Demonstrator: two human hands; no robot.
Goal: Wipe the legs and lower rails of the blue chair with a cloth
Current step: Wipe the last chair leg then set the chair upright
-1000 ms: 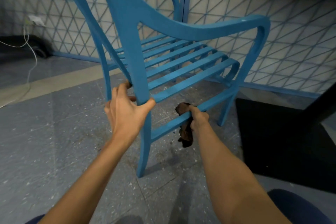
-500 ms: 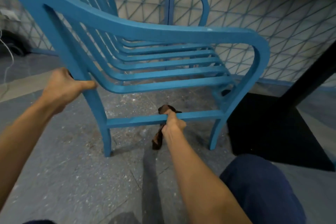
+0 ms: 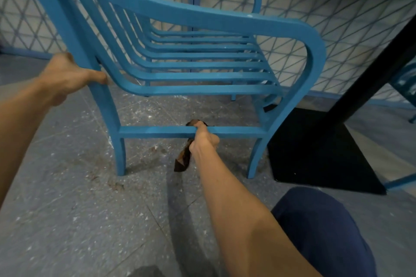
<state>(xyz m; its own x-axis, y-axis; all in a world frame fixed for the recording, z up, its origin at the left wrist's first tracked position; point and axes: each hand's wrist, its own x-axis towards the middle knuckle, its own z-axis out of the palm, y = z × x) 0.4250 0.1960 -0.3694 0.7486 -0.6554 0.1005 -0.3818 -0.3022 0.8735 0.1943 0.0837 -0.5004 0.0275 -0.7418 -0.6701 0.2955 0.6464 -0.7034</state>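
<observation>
Right grip (image 3: 203, 139) is still clutching the cloth (image 3: 182, 159) on the rail (image 3: 153, 131), barely shifting; left grip (image 3: 67, 76) is still holding the chair (image 3: 202, 16).

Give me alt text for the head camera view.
A person's right hand grips a brown cloth on the lower rail of a blue chair, while the left hand holds its back post. A black table base sits beside the chair.

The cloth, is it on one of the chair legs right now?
No, the right hand grips the cloth around the lower rail, about midway between the two near legs.
</observation>
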